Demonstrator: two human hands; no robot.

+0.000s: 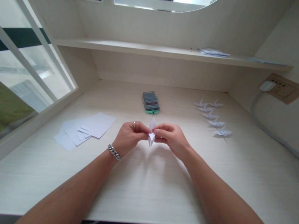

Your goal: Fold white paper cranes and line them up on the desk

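Note:
A small folded white paper piece (152,131) is held a little above the pale wooden desk (153,189), between both hands. My left hand (129,136), with a ring and a chain bracelet, pinches its left side with closed fingers. My right hand (170,137) pinches the right side. The paper's pointed tips stick out above and below the fingers. A loose pile of white paper sheets (84,130) lies to the left of my left hand.
Several finished paper cranes (214,117) sit in a row at the back right. A phone (151,102) in a green case lies behind the hands. Papers (214,52) rest on the shelf. A wall socket (283,88) with a plug and cable is at right.

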